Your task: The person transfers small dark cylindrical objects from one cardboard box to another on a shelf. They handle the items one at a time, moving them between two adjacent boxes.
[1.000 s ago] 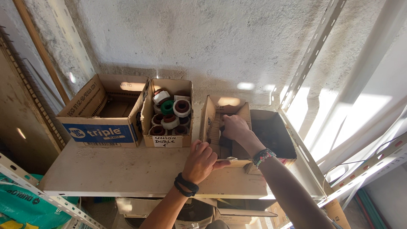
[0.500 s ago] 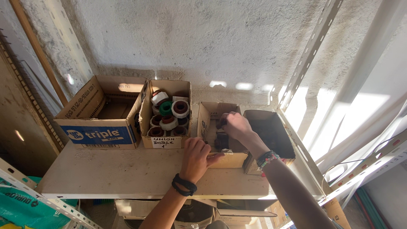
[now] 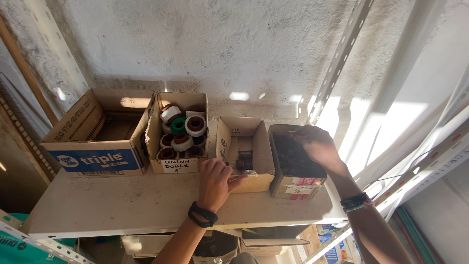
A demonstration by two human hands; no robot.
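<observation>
Left hand [image 3: 215, 178] grips front wall of middle cardboard box [image 3: 244, 183], fingers curled over its edge, steadying it. Right hand [image 3: 316, 143] rests over dark box [image 3: 293, 186] beside it; finger state indiscernible.

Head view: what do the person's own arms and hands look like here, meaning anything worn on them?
Both forearms are bare, with no sleeves or gloves in view. The left hand has a black band, seemingly doubled, around its wrist. The right hand has a stack of thin bracelets at its wrist, dark ones plus a beaded multicoloured one. No rings or watch are discernible.
</observation>
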